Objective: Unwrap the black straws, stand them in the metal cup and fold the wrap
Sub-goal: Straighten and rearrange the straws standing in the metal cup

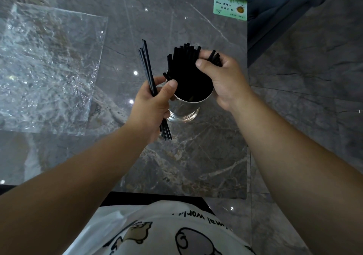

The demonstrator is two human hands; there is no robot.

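Just left of the cup [185,105], your left hand [152,105] has its fingers closed round a few loose straws [150,81], thumb pressed across them near their middle. Their long axis runs nearly away from you, top ends tipped a little to the left and beyond the hand, bottom ends poking out below your palm toward your body. That is the relation the next move turns on: the cup mouth lies to the right of those straws, touching or almost touching your left thumb, so the bundle needs only a short swing rightward and a tilt to bring its lower ends over the opening. The left hand is clearly the nearer one for that.

Your right hand [222,77] is on the far-right side of the cup, fingers curled in on the bunch [186,66] already standing there, thumb and fingertips pinching a few of its tops. The bunch fans out toward the far side and the left, which seems to leave little free room at the rim nearest your left hand; gathering it rightward would probably open a gap.

The wrap [47,67] lies flat and crinkled on the table [196,166], well apart to the left, not yet folded. By my reckoning most straws are in, with this handful left to go.
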